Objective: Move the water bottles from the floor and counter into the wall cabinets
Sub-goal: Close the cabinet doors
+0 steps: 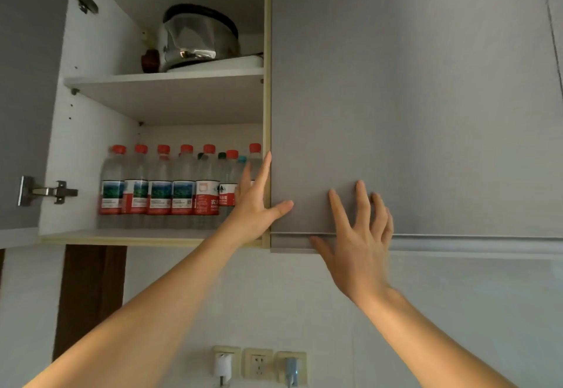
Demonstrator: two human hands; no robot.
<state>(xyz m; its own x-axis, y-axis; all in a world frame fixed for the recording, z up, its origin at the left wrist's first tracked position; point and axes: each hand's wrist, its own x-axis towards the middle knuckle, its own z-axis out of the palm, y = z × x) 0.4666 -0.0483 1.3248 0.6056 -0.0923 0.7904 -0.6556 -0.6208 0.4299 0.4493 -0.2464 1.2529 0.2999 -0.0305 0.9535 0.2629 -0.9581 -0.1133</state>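
Both forearms come up from the bottom edge, closest to the lens. Left hand [254, 205] is flat with fingers spread wide, holding nothing, its palm at the cabinet's [267, 98] front edge and its thumb on the closed door [411, 98]. It hides part of the rightmost bottles [158, 183]. Right hand [359, 235] is also spread wide and empty, fingers up against that door's lower edge, thumb under the bottom lip.

Those bottles stand upright on the lower shelf [122, 237], long axis vertical, red caps up, labels facing out. Behind the front row are more, but only the caps peek out, some green or blue, so the count is hard to make out.

Upper shelf [164, 78] has a shiny pot [198, 40], its base partly hidden by the shelf. Open left door [21, 83] is cut off. Wall sockets [259, 365] sit low down.
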